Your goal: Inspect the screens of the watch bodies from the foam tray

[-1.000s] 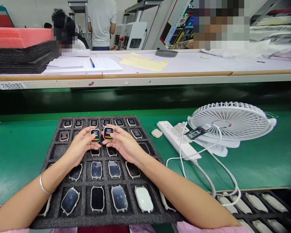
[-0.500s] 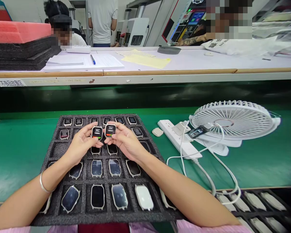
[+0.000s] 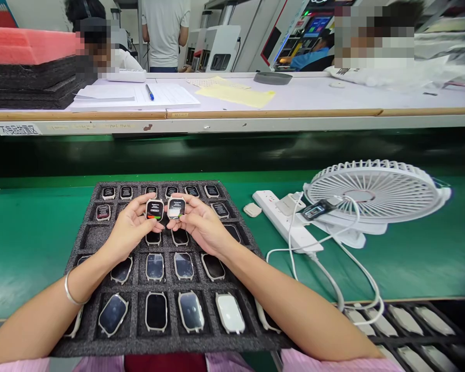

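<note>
My left hand (image 3: 134, 225) grips a smartwatch body (image 3: 154, 209) by its edges, thumb near the bottom of the lit screen, where a red and green band shows. Close beside it, my right hand (image 3: 201, 222) pinches a second strapless smartwatch (image 3: 176, 205), its screen lit with text and a pale lower part. Both are held above a dark foam tray (image 3: 158, 343), whose pockets hold several more watches. Those in the far row have lit text; nearer ones, such as a watch with a black screen (image 3: 155, 311), are dark. One watch (image 3: 230, 313) lies with its white side up.
Right of the tray are a white power strip (image 3: 287, 222) with cables, a white fan (image 3: 368, 194) and a small pale block (image 3: 252, 210). A second tray of watches (image 3: 406, 320) sits lower right. Beyond, a raised shelf (image 3: 225, 101) holds papers and foam; other people are behind it.
The lower part of the right-hand watch's screen has gone from red and green to mostly pale. Both hands stay nearly still; the view has shifted slightly.
</note>
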The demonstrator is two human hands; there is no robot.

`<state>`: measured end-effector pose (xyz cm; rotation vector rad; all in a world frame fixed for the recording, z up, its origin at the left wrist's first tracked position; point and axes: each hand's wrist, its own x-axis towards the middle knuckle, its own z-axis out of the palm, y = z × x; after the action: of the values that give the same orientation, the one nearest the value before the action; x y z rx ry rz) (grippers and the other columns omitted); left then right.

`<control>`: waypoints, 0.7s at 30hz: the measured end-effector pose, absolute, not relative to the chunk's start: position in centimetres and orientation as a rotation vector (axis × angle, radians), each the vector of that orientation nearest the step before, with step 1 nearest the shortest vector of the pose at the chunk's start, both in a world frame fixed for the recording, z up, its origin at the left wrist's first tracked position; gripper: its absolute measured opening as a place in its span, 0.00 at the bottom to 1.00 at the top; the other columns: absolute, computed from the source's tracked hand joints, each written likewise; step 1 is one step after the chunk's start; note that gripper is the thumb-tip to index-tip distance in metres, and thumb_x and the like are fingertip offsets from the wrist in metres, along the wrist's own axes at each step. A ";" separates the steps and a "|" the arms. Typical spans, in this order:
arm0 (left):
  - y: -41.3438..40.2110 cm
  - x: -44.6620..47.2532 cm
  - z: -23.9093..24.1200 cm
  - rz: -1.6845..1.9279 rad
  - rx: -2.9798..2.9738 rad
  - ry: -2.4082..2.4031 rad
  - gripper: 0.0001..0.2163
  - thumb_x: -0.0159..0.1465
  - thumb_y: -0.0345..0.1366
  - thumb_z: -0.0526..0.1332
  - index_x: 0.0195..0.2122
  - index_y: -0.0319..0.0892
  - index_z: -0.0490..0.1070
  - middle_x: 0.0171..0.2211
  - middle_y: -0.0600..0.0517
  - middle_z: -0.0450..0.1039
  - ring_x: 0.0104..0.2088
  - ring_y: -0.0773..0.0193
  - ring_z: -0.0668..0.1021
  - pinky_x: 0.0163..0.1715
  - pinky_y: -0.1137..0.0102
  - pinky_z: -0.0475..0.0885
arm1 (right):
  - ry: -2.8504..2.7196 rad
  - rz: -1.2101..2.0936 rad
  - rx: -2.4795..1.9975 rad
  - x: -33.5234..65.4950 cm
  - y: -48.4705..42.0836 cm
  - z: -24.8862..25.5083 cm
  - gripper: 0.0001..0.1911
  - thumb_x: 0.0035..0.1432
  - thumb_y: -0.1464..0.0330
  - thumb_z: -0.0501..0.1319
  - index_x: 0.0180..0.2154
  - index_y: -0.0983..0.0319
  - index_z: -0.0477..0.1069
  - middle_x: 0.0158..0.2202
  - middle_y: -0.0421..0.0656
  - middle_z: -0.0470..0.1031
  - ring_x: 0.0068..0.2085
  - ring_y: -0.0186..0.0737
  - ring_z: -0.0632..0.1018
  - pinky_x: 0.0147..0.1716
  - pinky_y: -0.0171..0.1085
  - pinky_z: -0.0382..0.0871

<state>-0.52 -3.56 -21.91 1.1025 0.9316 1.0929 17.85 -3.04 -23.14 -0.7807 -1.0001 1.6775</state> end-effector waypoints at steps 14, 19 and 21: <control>-3.5 -0.6 -22.3 1.083 1.130 0.915 0.28 0.53 0.28 0.66 0.57 0.40 0.64 0.41 0.51 0.74 0.28 0.70 0.80 0.34 0.72 0.77 | -0.996 1.694 -0.746 17.8 -2.8 -23.5 0.24 0.45 0.77 0.62 0.47 0.59 0.70 0.39 0.40 0.80 0.28 0.34 0.80 0.32 0.36 0.74; -3.5 -0.6 -22.2 1.087 1.134 0.910 0.28 0.53 0.27 0.65 0.56 0.40 0.64 0.42 0.51 0.74 0.28 0.71 0.80 0.34 0.72 0.77 | -1.006 1.694 -0.735 17.9 -2.8 -23.6 0.25 0.45 0.78 0.61 0.48 0.58 0.69 0.37 0.39 0.79 0.29 0.35 0.80 0.33 0.36 0.74; -3.5 -0.6 -22.2 1.088 1.135 0.911 0.28 0.53 0.27 0.65 0.56 0.40 0.64 0.42 0.51 0.74 0.28 0.70 0.80 0.34 0.72 0.77 | -1.005 1.696 -0.736 17.9 -2.8 -23.6 0.26 0.45 0.78 0.61 0.48 0.59 0.69 0.37 0.39 0.79 0.29 0.35 0.80 0.33 0.37 0.74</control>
<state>-0.56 -3.50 -22.17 1.1351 0.9108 1.0876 17.89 -2.80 -23.55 -0.7365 -1.0053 1.6955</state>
